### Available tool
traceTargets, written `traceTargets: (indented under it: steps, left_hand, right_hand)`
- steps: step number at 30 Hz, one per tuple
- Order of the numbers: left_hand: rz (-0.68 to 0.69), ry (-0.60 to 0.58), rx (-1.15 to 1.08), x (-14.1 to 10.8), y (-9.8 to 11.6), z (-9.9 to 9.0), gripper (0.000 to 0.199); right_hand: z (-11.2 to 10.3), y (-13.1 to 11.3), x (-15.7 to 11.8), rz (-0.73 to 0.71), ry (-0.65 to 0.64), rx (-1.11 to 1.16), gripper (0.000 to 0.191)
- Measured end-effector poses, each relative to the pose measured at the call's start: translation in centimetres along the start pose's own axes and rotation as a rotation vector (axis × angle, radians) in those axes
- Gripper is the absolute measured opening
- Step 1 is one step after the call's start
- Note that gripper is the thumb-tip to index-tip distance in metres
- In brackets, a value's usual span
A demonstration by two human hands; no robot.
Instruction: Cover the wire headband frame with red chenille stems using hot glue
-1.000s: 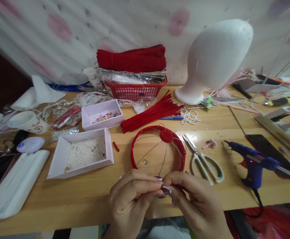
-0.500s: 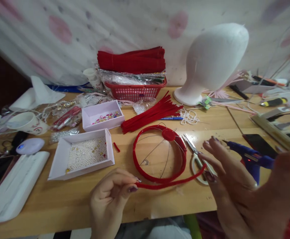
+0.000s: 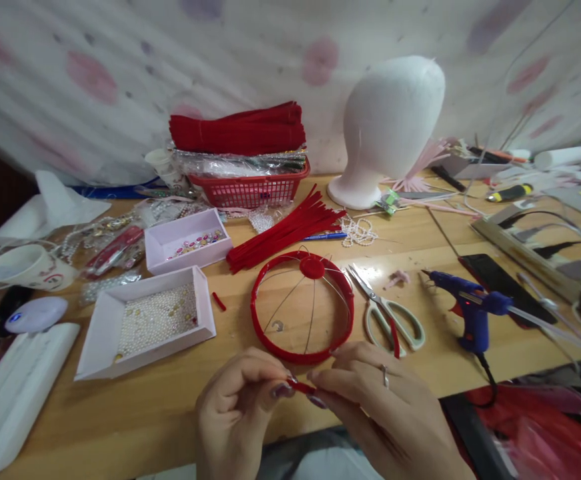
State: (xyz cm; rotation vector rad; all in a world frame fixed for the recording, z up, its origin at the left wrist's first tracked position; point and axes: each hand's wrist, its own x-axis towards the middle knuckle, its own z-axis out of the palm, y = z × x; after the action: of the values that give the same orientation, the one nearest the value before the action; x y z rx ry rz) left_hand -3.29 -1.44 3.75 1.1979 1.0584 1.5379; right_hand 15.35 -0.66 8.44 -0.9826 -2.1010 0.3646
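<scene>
Between my two hands, near the table's front edge, is a red pipe cleaner. My left hand pinches one end between thumb and forefinger. Close beside it, my right hand pinches the same strip, and a red end sticks out beyond its fingers over the scissors. Just past my fingers lies a round red-wrapped hoop with thin wires running to a small red disc. Scissors with pale handles lie to its right, blades apart.
A blue glue gun stands at right with its cord. White boxes of beads and gems sit left. Behind are a bundle of red pipe cleaners, a red basket and a white foam head.
My right hand, spread out at the right before, has come in beside my left and closed on the red strip. The view has shifted to the right.
</scene>
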Motion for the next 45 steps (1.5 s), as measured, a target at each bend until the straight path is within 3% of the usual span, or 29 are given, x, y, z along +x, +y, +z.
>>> traceTargets:
  steps: [5, 8, 11, 13, 19, 31, 36, 38, 41, 45]
  left_hand:
    - [-0.041, 0.004, 0.057, -0.2, 0.3, 0.3, 0.009]
    - [-0.057, -0.118, 0.152, 0.0, 1.0, 0.0, 0.006]
    - [0.045, -0.36, 0.26, 0.4, 1.4, -0.6, 0.016]
    - [0.093, -0.456, 0.321, 0.6, 1.5, -0.9, 0.015]
    - [0.132, -0.49, 0.453, 0.3, 1.3, -1.2, 0.008]
    - [0.232, -0.389, 0.522, -0.2, 0.5, -1.3, 0.005]
    - [0.084, -0.348, 0.459, -0.3, -0.1, -1.7, 0.017]
    - [0.029, -0.213, 0.454, 0.2, -0.4, -2.0, 0.015]
    - [0.051, 0.0, 0.6, 1.3, -0.8, -2.3, 0.021]
    - [0.175, -0.058, 0.763, 2.6, -1.1, -1.8, 0.019]
  right_hand:
    - [0.1, -0.4, -1.0, 0.101, -0.055, -0.026, 0.02]
    - [-0.4, -0.2, -1.5, 0.112, -0.11, -0.03, 0.024]
    - [-1.0, 0.0, -1.9, 0.098, -0.158, -0.046, 0.024]
    - [-1.4, -0.1, -2.0, 0.087, -0.175, -0.067, 0.023]
    - [-1.7, -0.1, -2.0, 0.053, -0.24, -0.065, 0.027]
    - [-1.3, 0.6, -2.6, 0.108, -0.283, -0.025, 0.024]
    - [-1.3, 1.0, -2.7, 0.14, -0.283, -0.007, 0.019]
    - [-1.2, 1.2, -2.5, 0.195, -0.225, -0.014, 0.017]
    - [-0.8, 1.5, -2.3, 0.287, -0.097, -0.04, 0.017]
    - [0.7, 1.6, -2.0, 0.341, -0.019, 0.035, 0.013]
